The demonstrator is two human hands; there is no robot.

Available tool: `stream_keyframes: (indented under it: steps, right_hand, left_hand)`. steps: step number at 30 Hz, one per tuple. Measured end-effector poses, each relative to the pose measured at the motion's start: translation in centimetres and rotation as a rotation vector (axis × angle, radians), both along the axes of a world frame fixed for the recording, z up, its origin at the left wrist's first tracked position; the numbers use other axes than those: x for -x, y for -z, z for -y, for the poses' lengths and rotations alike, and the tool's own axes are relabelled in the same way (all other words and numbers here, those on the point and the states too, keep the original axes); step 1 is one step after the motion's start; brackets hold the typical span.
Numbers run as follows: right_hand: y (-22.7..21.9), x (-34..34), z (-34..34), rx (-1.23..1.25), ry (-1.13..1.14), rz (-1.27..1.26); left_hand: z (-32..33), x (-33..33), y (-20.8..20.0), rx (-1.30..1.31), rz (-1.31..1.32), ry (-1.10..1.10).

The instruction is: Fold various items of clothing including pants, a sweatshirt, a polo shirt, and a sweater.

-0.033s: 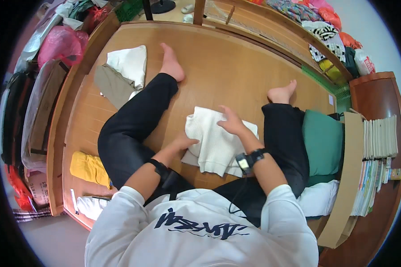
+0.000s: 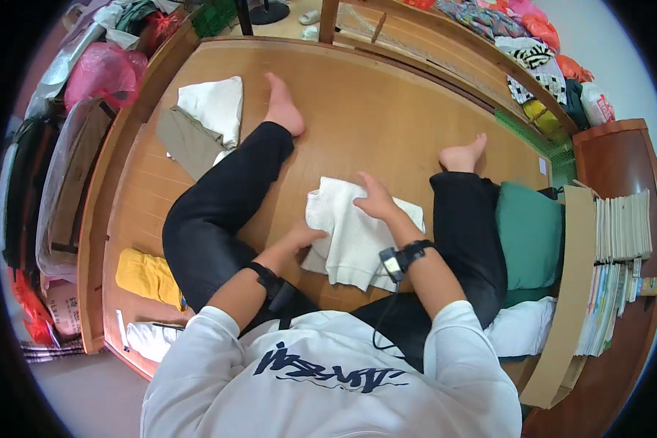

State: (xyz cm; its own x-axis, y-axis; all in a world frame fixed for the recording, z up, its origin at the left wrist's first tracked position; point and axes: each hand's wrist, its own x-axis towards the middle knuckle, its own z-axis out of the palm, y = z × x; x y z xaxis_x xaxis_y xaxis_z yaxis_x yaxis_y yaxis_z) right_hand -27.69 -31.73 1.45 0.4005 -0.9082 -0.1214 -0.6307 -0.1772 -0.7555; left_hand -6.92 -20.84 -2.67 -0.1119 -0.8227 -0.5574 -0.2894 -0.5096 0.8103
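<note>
A folded white ribbed garment, perhaps a sweater, lies on the wooden board between my legs. A greyish-beige layer shows under its lower left edge. My left hand is at its left edge, thumb stretched toward the cloth; its other fingers are partly hidden. Over the upper part of the garment, my right hand is open, with thumb and fingers apart and nothing gripped. Each wrist wears a black strap with a small device; a cable runs from the right one.
White cloth and a khaki garment lie beyond my left leg. A folded yellow garment sits at the left. To the right are a green folded cloth, a cardboard panel and stacked books. Wooden rails border the board.
My right forearm has shifted slightly to the left. The whole view has moved a little; the garment looks the same.
</note>
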Motion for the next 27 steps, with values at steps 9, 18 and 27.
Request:
stream_keyframes:
  steps: [9, 18, 27]
  right_hand:
    - [-1.9, -2.0, 2.3, -0.347, 0.038, -0.325]
    - [-3.2, 1.2, 4.9, -0.401, 0.078, 0.447]
    - [-9.6, 0.8, 4.4, -0.492, -0.091, 0.926]
  left_hand:
    - [-0.7, 0.7, -1.9, -0.249, -0.123, -0.106]
    - [1.2, 1.1, -8.4, 0.421, 0.228, -0.294]
    - [-0.8, 0.5, -16.1, 1.157, 0.551, -0.06]
